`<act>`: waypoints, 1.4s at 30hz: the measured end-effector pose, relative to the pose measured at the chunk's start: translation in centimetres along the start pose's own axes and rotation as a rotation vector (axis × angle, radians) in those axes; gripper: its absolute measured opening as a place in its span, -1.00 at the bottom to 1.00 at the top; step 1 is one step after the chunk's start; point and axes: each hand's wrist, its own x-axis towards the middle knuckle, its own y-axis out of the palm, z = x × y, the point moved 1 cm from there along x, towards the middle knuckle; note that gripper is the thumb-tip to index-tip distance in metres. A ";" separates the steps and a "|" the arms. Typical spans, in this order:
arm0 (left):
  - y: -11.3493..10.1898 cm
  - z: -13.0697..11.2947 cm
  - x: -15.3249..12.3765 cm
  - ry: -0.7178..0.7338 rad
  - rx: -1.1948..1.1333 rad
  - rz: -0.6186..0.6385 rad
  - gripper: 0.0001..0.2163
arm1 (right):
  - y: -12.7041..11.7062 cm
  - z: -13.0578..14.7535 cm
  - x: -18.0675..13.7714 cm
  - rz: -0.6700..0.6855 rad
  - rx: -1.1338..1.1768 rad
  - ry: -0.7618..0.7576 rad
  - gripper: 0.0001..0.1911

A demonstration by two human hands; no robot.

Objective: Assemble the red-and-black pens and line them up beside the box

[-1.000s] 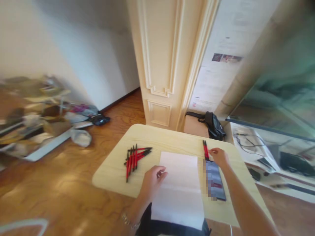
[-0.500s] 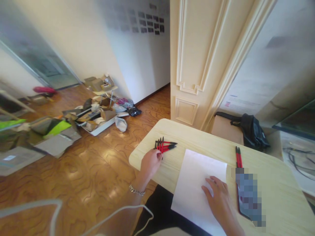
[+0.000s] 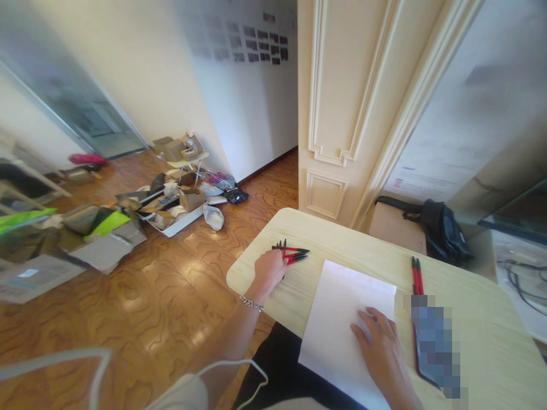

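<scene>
At the left side of the table, my left hand (image 3: 270,271) is closed over a crossed pile of red pens (image 3: 294,258) with black ends. Its fingers are curled around at least one pen, but the back of the hand hides the grip. Further right, a blank white sheet of paper (image 3: 331,310) lies flat and hangs past the table's front edge. My right hand (image 3: 378,339) rests on the sheet's right side, fingers spread and nothing in them. Two more red pens (image 3: 417,277) lie side by side beyond the paper, near a phone (image 3: 433,347) with a blurred-out screen.
The pale wooden table (image 3: 482,324) has a rounded left corner. A white cable (image 3: 239,361) crosses in front of my left forearm. Behind the table a black bag (image 3: 442,228) sits on a cardboard box (image 3: 393,225). Boxes and clutter (image 3: 179,210) cover the floor at left.
My left hand has moved slightly further over the pen pile and now covers more of the pens. My right hand stays on the paper. The view has shifted slightly.
</scene>
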 end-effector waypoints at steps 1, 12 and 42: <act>0.1 -0.1 0.1 0.001 0.003 0.003 -0.67 | 0.0 0.0 0.0 -0.001 0.001 -0.001 -0.61; -1.3 -1.0 -1.2 0.046 -0.018 0.010 -0.67 | -0.2 0.2 0.1 -0.020 0.042 0.001 -0.63; 5.8 -10.3 -10.9 0.441 -0.204 0.183 -0.63 | -3.0 2.7 2.0 0.001 0.063 0.170 -0.69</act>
